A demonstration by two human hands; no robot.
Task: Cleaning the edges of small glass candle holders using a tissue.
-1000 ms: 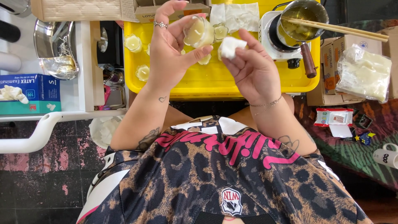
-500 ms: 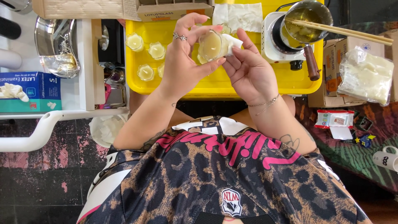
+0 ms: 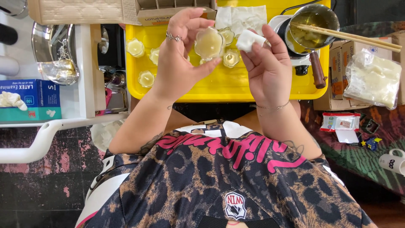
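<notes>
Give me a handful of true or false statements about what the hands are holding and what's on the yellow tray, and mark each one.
1. The left hand holds a small glass candle holder filled with pale wax. True.
2. The right hand holds a pair of chopsticks. False: it pinches a folded white paper wipe; the chopsticks rest across the small metal pot.
3. Several more wax-filled candle holders stand on the yellow tray. True.
4. The metal pot is empty. False: it holds yellowish liquid.
5. The glove box sits on the yellow tray. False: it is on the white shelf at the left.
</notes>
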